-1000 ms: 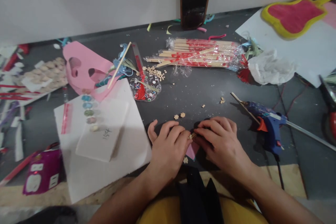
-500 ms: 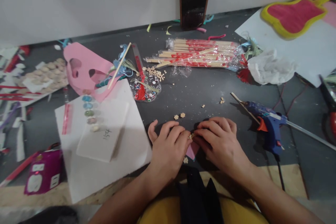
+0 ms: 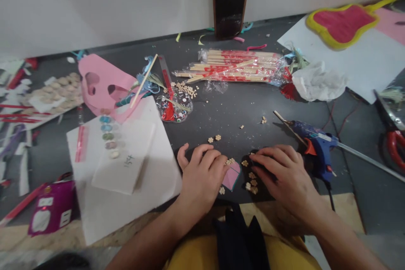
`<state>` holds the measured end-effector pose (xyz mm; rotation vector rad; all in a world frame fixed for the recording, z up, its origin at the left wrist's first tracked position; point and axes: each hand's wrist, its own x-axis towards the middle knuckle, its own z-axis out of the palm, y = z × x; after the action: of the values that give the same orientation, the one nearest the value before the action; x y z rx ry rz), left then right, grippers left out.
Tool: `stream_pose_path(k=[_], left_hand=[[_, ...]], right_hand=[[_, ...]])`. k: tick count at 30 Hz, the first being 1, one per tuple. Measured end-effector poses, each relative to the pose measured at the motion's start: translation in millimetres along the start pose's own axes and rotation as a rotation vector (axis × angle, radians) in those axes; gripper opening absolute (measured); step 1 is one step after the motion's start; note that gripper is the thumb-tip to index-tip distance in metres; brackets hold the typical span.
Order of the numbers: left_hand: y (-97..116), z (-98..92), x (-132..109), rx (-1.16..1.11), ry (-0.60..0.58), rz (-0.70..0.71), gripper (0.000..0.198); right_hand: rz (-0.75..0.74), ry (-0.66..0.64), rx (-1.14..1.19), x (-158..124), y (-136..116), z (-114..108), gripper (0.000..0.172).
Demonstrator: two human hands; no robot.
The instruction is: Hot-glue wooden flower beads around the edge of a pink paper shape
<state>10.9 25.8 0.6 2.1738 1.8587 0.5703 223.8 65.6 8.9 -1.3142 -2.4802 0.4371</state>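
Observation:
My left hand is curled on the dark table, its thumb and fingertips closed on the left edge of a small pink paper piece with a dark outline. Small flower-shaped wooden pieces sit at the top of that paper, partly behind my fingertips. To the right, my right hand hovers low, thumb and forefinger apart. Beside its fingertips lie several more wooden flowers. Two wooden flowers are beyond my left hand, and another flower lies below it.
A blue glue gun lies right of my right hand, with red-handled scissors farther right. Behind are wrapped chopsticks and loose wooden bits. A pink mask, white paper and a purple box are left.
My right hand has moved right, away from the pink paper, uncovering it and the wooden flowers beside it. My left hand stays at the paper. The view has shifted slightly.

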Motion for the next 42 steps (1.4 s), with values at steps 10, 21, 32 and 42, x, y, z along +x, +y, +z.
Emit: stream_pose_path(k=[10,21,32,42], left_hand=[[1.6,-2.2,1.6,0.008,0.000,0.010,0.012],[2.5,-3.5,1.4,0.020,0.002,0.014,0.013],[1.6,-1.3,0.9,0.012,-0.001,0.004,0.012],[-0.4,-0.5,0.0,-0.001,0.013,0.014,0.009]], right_hand=[[0.022,0.038,-0.033,9.7,-12.9,2.8,0.012],[0.038,0.043,0.023,12.6,-22.2,13.1,0.012],[0.039,0.030,-0.030,13.9,-24.8,16.2,0.012],[0.045,0.159,-0.090,-12.2,2.3,-15.8,0.015]])
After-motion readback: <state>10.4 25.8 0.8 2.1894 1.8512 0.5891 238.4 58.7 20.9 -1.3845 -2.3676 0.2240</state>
